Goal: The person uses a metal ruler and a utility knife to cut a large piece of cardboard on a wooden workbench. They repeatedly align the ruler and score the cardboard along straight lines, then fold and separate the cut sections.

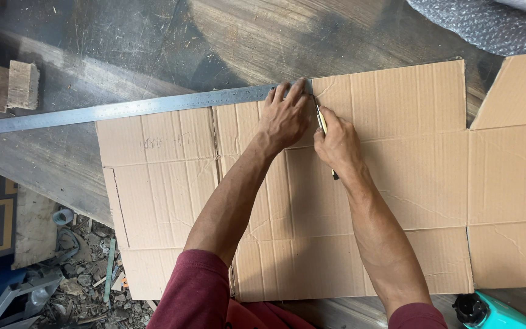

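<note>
Cardboard [360,201], flattened, lies across the tabletop's [153,42] near edge. Our left hand [284,116] presses fingers spread on a steel ruler [123,109] at the sheet's far edge; our right hand [336,143] is clamped on a pencil-like tool [321,122] beside it.

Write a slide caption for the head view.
Left hand pins a steel ruler on flattened cardboard; right hand holds a utility knife.

cardboard sheet [397,183]: matt, corrugated | ruler [123,109]: brushed metal | table [214,42]: worn rough wood
</note>
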